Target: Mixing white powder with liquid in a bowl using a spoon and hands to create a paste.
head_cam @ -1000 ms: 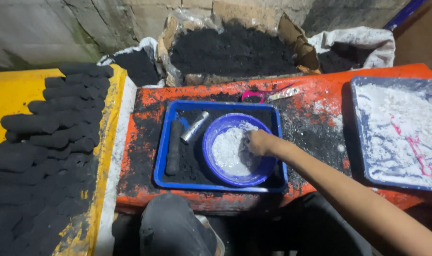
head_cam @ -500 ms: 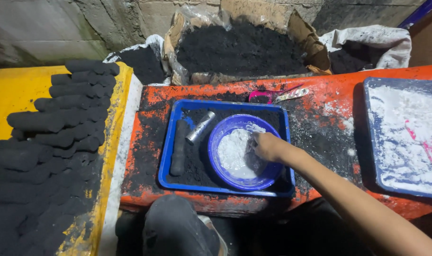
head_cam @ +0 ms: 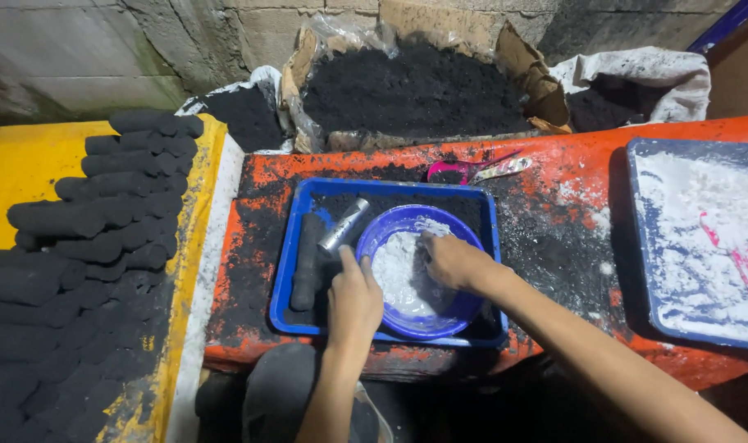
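Blue bowl (head_cam: 419, 275) of white powder, in blue tray (head_cam: 308, 246) on orange counter (head_cam: 571, 176): right hand (head_cam: 456, 261) cupped in powder, grip unclear; left hand (head_cam: 353, 299) open beside rim. Small pinches are best taken; bowl steadied.

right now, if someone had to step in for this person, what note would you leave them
Left hand: in the blue tray, by the bowl's left rim and the metal tube; grip unclear.
Right hand: fingers down in the white powder in the blue bowl.
Black cylinder lies at the tray's left.
Done: rows of black briquettes stacked on the yellow surface.
Left: black powder heap behind the orange table; a white-powder tray stands to the right.
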